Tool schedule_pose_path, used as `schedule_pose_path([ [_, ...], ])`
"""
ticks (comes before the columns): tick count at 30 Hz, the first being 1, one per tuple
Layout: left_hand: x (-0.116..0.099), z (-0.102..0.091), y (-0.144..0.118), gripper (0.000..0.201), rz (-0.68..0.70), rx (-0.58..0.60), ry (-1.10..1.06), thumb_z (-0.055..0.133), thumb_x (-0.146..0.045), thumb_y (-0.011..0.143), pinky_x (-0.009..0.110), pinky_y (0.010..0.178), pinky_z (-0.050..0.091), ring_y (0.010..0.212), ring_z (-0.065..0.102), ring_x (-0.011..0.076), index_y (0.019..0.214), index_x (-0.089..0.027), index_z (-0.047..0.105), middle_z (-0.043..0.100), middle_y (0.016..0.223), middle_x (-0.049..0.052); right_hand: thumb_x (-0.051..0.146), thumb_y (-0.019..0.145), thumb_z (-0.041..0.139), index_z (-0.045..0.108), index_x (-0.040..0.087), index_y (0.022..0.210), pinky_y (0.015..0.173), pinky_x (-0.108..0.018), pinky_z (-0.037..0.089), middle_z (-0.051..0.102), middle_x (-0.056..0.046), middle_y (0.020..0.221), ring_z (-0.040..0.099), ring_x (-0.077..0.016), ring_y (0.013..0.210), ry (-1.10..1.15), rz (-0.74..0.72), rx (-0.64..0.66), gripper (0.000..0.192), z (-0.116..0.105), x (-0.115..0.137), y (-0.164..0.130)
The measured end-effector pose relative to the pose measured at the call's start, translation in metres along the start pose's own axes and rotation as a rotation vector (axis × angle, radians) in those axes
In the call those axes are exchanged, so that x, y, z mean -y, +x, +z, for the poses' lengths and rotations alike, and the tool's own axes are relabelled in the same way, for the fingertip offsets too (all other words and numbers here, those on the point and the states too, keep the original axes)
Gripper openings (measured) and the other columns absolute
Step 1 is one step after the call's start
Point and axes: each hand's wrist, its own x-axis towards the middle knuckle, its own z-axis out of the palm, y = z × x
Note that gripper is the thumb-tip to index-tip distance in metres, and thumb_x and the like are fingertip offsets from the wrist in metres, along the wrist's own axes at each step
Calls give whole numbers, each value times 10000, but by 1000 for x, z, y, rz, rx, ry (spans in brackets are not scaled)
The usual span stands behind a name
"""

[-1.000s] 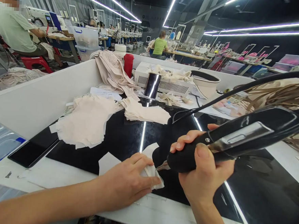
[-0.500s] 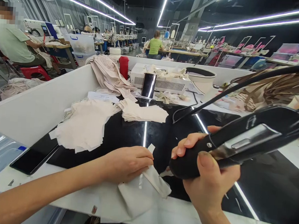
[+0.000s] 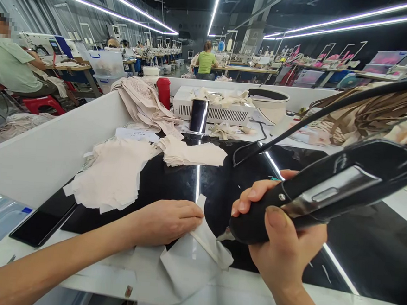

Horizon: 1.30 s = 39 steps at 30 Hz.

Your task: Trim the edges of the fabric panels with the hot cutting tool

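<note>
So your right hand (image 3: 282,244) is wrapped tight around the black handheld tool (image 3: 326,191), its metal tip just touching the pale fabric piece (image 3: 196,259). Your left hand (image 3: 165,222) presses flat on that piece at the glossy black table's (image 3: 373,257) near edge. Fabric stack (image 3: 113,174) sits well left.
</note>
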Motion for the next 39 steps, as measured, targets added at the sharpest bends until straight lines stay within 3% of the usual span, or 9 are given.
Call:
schedule_pose_path([
  [4,-1,-3,2,182,-16,13,6,548,-89,1164,338,1107,628,1243,744,243,1253,-104,706,789,1296,134,457,876,966,678,302,1247,514,-315,625,717,54,832,682,-160,584,4,-4,4,494,0,0,-1],
  [9,-9,-10,4,212,-36,41,31,650,-327,1186,373,1080,623,1068,729,224,1354,-206,697,730,1273,111,441,881,975,692,298,1248,526,-298,623,737,56,838,691,-153,594,18,-14,10,484,-1,0,-2],
  [15,-16,-12,3,355,-8,49,79,709,-460,1156,402,1099,604,1194,694,256,1454,-271,673,674,1284,137,425,873,988,699,286,1244,520,-301,619,746,50,830,694,-159,591,27,-25,-1,491,0,0,-1],
  [39,-21,-5,0,382,-67,15,31,749,-434,1127,414,1100,609,1120,674,261,1470,-273,698,635,1341,145,419,800,1012,713,289,1209,489,-318,608,735,51,804,671,-166,558,33,-25,-94,523,10,-1,5],
])
